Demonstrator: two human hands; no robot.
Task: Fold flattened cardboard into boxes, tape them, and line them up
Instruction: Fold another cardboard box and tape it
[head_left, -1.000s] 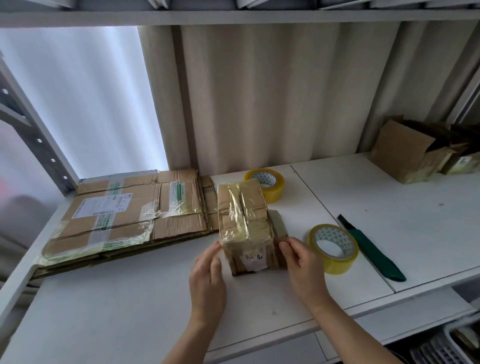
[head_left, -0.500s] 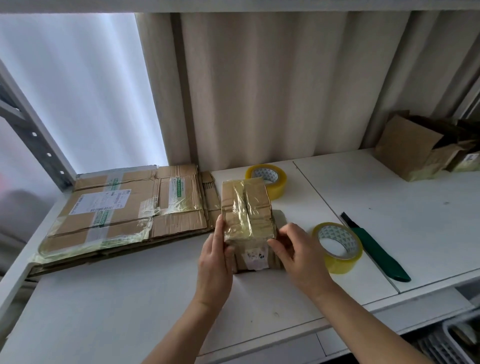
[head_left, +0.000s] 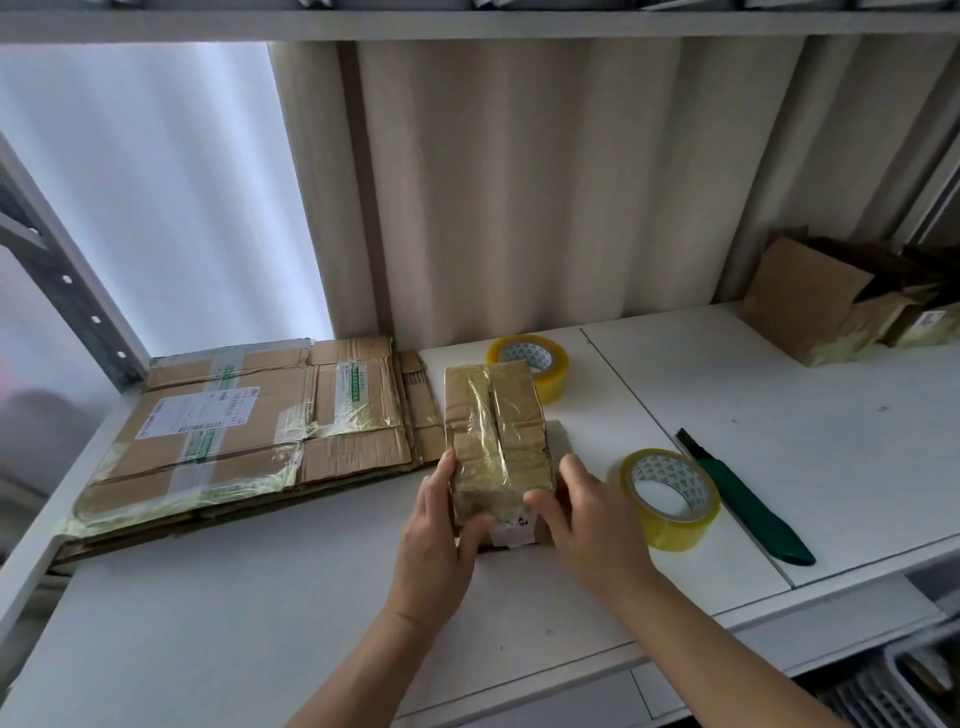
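Now my left hand (head_left: 434, 540) and right hand (head_left: 592, 525) grip the taped box (head_left: 493, 431), fingers curled round it; tape roll (head_left: 670, 499) at 3 o'clock.

— Camera position?
— One view only, worn on the head, facing forward and down onto the white table (head_left: 218, 613), close above both forearms.
— Far limit?
— The curtain (head_left: 519, 197) behind, a shelf edge (head_left: 467, 23) overhead.

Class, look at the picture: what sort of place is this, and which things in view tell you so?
Probably a packing bench in a stockroom or small shipping area. Flattened cardboard lies stacked on the white shelf, two tape rolls and a green cutter lie ready, and both hands hold a taped box.
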